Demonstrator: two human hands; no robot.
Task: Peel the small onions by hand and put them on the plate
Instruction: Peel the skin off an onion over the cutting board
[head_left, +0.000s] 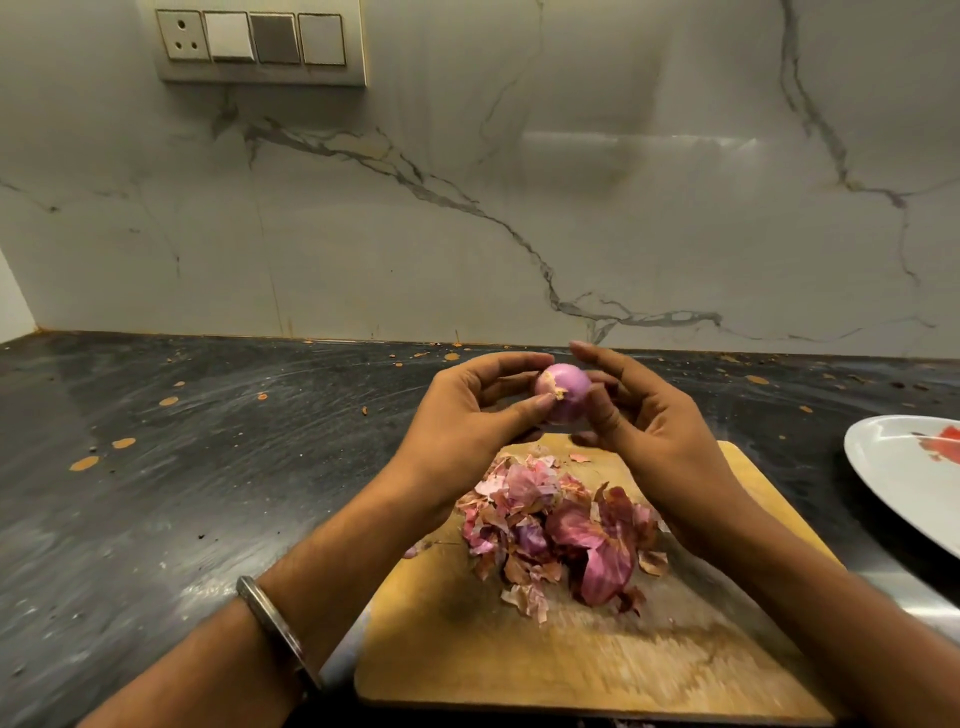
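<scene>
A small pink onion (563, 392) is held up between both hands above the far edge of a wooden cutting board (571, 649). My left hand (467, 421) grips it from the left, thumb near its pale root end. From the right, my right hand (649, 421) holds it with thumb and fingers. A heap of pink and brown onion peels (561, 525) lies on the board below the hands. Cut off by the right edge of the view is a white plate (893, 467) with a red pattern; no onions show on its visible part.
The dark counter (208, 467) is speckled with small orange flecks. A marble backsplash (467, 208) rises behind it, with a switch panel (260, 41) at upper left. A metal bangle (275, 634) circles my left wrist.
</scene>
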